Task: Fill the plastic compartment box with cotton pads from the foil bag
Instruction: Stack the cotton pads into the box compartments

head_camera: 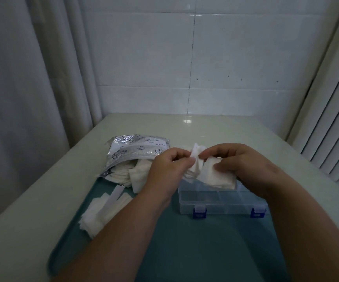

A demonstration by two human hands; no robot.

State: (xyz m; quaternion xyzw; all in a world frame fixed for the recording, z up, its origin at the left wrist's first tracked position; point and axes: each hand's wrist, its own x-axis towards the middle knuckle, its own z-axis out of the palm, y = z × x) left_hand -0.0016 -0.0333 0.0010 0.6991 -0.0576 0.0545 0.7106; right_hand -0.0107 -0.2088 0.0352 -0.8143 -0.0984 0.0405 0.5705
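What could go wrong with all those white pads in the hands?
1. The left hand and the right hand both pinch a thick stack of cotton pads over the compartment box. Some could slip out and land outside it.
2. The foil bag lies open with spilled pads close to the left arm. A nudge might scatter them further.

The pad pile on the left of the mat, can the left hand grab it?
Probably yes. The pad pile lies in the open on the mat, close by. But the left hand is pinching cotton pads above the box, so it should let go first.
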